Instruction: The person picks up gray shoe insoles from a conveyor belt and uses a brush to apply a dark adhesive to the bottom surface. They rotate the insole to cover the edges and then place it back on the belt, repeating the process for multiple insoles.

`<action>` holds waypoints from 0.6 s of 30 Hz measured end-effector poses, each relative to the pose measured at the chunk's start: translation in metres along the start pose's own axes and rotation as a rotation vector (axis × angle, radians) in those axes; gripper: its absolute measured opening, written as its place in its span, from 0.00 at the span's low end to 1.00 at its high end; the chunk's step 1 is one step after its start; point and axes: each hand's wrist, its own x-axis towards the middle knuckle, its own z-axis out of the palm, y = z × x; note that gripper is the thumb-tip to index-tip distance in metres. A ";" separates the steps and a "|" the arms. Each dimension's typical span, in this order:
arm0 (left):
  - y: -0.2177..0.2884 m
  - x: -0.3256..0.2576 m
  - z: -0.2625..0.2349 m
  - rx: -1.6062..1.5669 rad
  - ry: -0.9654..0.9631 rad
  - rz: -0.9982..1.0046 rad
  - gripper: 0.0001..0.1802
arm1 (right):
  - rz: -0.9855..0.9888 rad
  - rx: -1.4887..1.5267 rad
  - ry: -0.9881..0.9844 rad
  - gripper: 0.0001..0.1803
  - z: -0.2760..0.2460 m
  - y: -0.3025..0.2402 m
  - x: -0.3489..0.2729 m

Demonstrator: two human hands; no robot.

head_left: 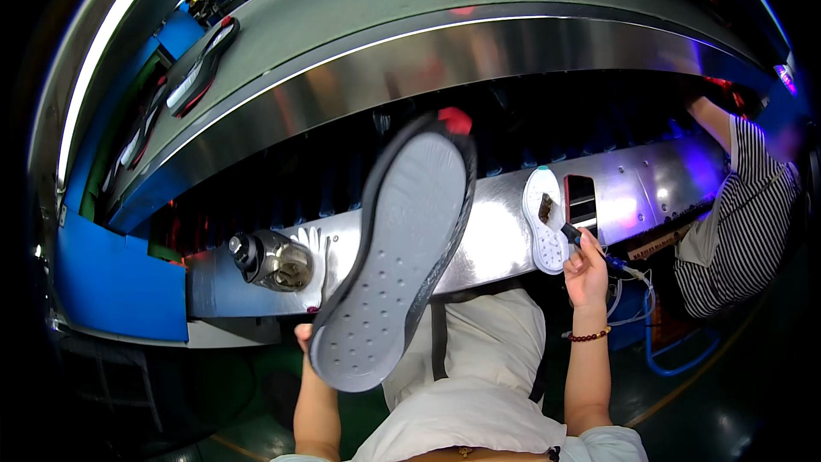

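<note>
A large shoe sole (398, 231), grey inside with a black rim and a red tip, is tilted up close in front of me. My left hand (304, 335) is closed at its lower left edge; the sole hides most of the fingers. My right hand (586, 272) pinches a black-handled brush (571, 233) with a dark brown tip. That tip is over a white sole (549, 257) lying on the metal shelf; whether they touch I cannot tell.
A dark rectangular phone-like object (581, 204) lies beside the white sole. A bottle (278, 263) and a white glove (316, 261) are on the shelf (492, 244). Soles (205, 68) rest on the belt above. At right sits a person in a striped shirt (753, 214), near thin hoses.
</note>
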 end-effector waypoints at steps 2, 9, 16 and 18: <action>0.036 0.025 0.048 -0.013 -0.189 -0.015 0.39 | 0.017 -0.029 0.009 0.09 -0.001 -0.001 -0.002; 0.086 0.188 0.263 -0.316 -0.770 0.113 0.37 | 0.023 -0.024 0.003 0.08 -0.005 -0.003 0.001; 0.095 0.268 0.312 -0.350 -0.121 0.327 0.40 | 0.026 -0.014 0.026 0.08 -0.019 -0.010 0.000; 0.089 0.274 0.317 -0.047 -0.084 0.360 0.40 | 0.035 -0.014 0.065 0.08 -0.031 -0.012 0.001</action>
